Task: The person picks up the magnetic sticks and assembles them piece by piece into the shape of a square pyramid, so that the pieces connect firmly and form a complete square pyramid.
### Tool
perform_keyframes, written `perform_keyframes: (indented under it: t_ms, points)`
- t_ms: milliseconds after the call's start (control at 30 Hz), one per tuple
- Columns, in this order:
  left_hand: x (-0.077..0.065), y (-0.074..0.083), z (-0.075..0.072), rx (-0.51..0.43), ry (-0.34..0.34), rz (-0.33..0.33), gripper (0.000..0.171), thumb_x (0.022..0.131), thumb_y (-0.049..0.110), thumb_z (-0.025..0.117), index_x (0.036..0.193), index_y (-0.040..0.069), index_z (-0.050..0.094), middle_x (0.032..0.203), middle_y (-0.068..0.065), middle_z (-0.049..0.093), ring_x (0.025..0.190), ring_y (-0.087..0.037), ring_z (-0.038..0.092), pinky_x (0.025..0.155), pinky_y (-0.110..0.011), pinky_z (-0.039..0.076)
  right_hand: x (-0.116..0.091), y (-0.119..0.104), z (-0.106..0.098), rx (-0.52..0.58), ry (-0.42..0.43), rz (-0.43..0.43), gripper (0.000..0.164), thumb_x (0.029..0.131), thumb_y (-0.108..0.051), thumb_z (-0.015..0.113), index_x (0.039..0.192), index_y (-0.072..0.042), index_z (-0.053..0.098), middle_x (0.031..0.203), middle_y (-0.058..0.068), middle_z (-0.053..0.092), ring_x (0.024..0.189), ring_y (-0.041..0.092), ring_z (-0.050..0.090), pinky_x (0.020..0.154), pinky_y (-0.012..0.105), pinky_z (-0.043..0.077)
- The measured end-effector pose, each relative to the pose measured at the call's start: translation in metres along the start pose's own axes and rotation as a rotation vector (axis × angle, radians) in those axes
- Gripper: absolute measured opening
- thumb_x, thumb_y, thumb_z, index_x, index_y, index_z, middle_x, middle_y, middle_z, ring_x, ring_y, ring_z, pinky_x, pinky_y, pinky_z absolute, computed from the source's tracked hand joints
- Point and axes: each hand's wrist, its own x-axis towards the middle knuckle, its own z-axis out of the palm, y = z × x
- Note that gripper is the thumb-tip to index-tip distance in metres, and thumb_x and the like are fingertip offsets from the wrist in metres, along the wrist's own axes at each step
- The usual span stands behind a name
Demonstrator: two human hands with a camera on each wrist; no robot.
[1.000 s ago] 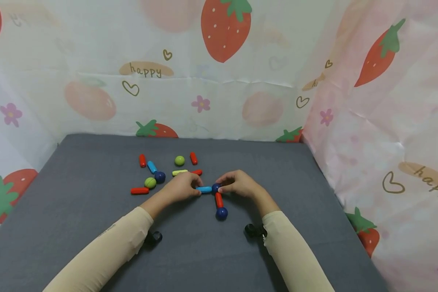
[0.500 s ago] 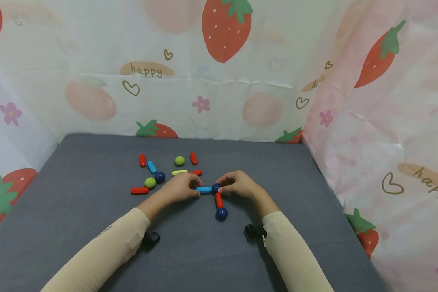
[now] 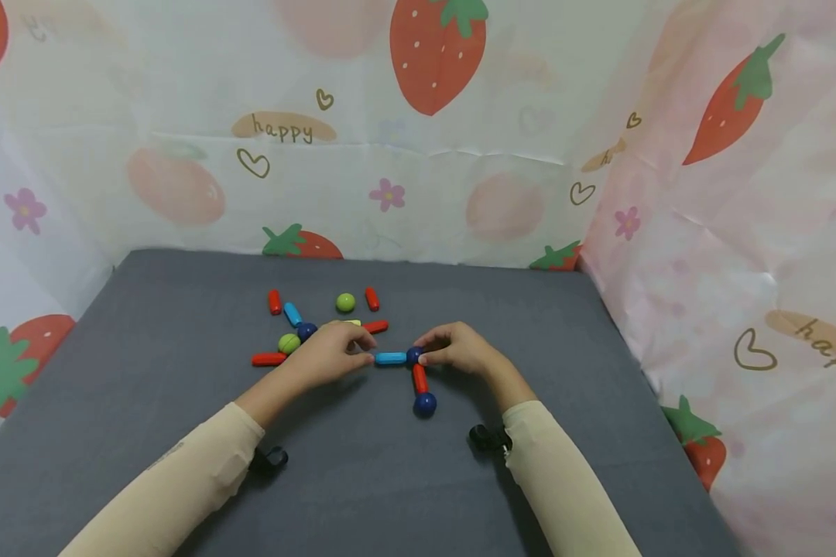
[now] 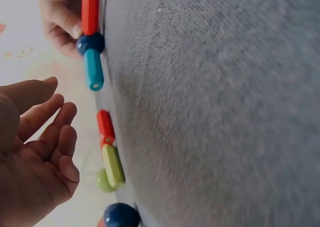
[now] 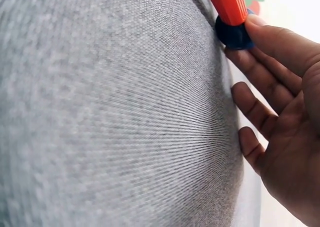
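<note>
My right hand (image 3: 463, 352) pinches a dark blue ball (image 5: 233, 36) between thumb and fingers. From that ball a light blue rod (image 3: 391, 358) points left and a red rod (image 3: 420, 379) points toward me, with a second dark blue ball (image 3: 425, 404) at the red rod's near end. Just left of the light blue rod's free end is my left hand (image 3: 330, 352), its fingers loosely bent and nothing between them. In the left wrist view a gap shows between the left fingertips (image 4: 51, 80) and the light blue rod.
Beyond my left hand lie loose pieces: red rods (image 3: 275, 302), a light blue rod (image 3: 292, 313), a dark blue ball (image 3: 307, 331), green balls (image 3: 345, 302) and a partly hidden yellow-green rod (image 3: 352, 322). A strawberry-print curtain (image 3: 418, 186) borders the grey table (image 3: 529, 325).
My left hand has let go of the light blue rod and drawn back to the left. My right hand keeps its pinch on the ball, and the joined pieces stay in place.
</note>
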Motion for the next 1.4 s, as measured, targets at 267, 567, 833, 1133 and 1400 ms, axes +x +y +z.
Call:
perform_keyframes:
  t_ms: [267, 567, 833, 1133, 1400]
  points:
    - [-0.02, -0.003, -0.021, -0.021, 0.043, 0.031, 0.029, 0.096, 0.023, 0.074, 0.122, 0.01, 0.073, 0.119, -0.006, 0.072, 0.109, -0.026, 0.059, 0.095, -0.045, 0.051, 0.0, 0.002, -0.001, -0.008, 0.004, -0.006, 0.024, 0.089, -0.024, 0.082, 0.112, -0.024, 0.079, 0.112, -0.004, 0.075, 0.092, 0.017, 0.06, 0.077, 0.031, 0.049]
    - [-0.04, -0.022, -0.045, 0.043, 0.057, 0.106, 0.029, 0.096, 0.022, 0.074, 0.122, 0.009, 0.073, 0.12, -0.006, 0.07, 0.111, -0.029, 0.061, 0.097, -0.048, 0.05, -0.001, 0.0, 0.0, -0.018, -0.004, -0.004, 0.025, 0.089, -0.024, 0.082, 0.114, -0.022, 0.079, 0.114, -0.004, 0.074, 0.097, 0.017, 0.06, 0.081, 0.031, 0.05]
    - [-0.054, -0.038, -0.058, 0.051, 0.133, 0.009, 0.033, 0.095, 0.021, 0.075, 0.126, 0.007, 0.071, 0.122, -0.01, 0.07, 0.116, -0.03, 0.058, 0.101, -0.052, 0.046, 0.0, 0.001, 0.0, -0.01, 0.001, -0.006, 0.023, 0.089, -0.024, 0.082, 0.112, -0.023, 0.079, 0.113, -0.004, 0.074, 0.096, 0.017, 0.061, 0.08, 0.031, 0.05]
    - [-0.065, -0.059, -0.066, 0.082, 0.16, -0.131, 0.049, 0.097, 0.029, 0.072, 0.137, 0.003, 0.061, 0.131, -0.017, 0.065, 0.121, -0.037, 0.052, 0.101, -0.058, 0.044, 0.0, 0.001, 0.0, -0.005, -0.002, -0.007, 0.024, 0.089, -0.025, 0.082, 0.113, -0.024, 0.079, 0.115, -0.004, 0.074, 0.099, 0.017, 0.061, 0.082, 0.031, 0.05]
    - [-0.06, -0.083, -0.064, 0.062, 0.112, -0.18, 0.051, 0.097, 0.033, 0.072, 0.135, 0.001, 0.062, 0.131, -0.02, 0.065, 0.121, -0.039, 0.055, 0.1, -0.058, 0.046, 0.0, 0.002, 0.0, -0.005, -0.001, -0.012, 0.025, 0.089, -0.025, 0.083, 0.113, -0.022, 0.079, 0.115, -0.004, 0.074, 0.101, 0.016, 0.062, 0.084, 0.031, 0.051]
